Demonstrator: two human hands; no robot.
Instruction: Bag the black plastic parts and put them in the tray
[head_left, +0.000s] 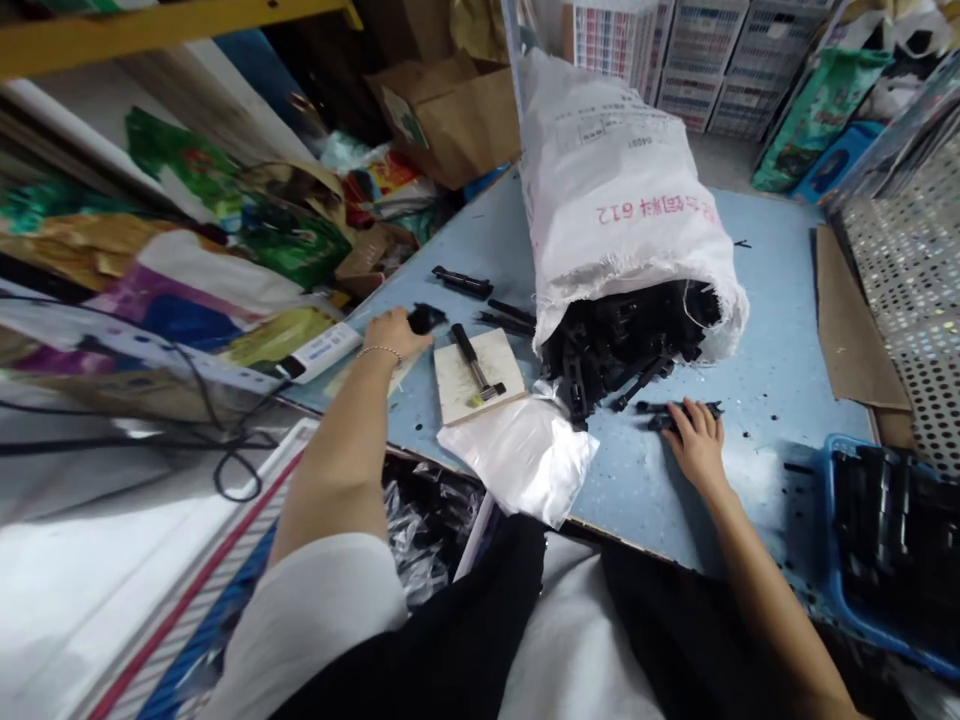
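Observation:
My left hand (pixel 391 334) reaches to the left edge of the blue table (pixel 757 330), its fingers closed round a small black plastic part (pixel 426 318). My right hand (pixel 696 436) lies on the table with its fingers over a long black plastic part (pixel 679 409). Between the hands, a white woven sack (pixel 615 190) lies on its side, and several black plastic parts (pixel 622 340) spill from its mouth. A small hammer (pixel 475 364) rests on a pale wooden block (pixel 477 376) beside my left hand.
A clear plastic bag (pixel 521 452) hangs over the table's front edge. A blue crate (pixel 889 540) of black parts sits at the right. Loose black parts (pixel 463 282) lie behind the block. Cardboard (pixel 847 320) and perforated metal sheet (pixel 900 290) stand at right; bags and boxes crowd the left.

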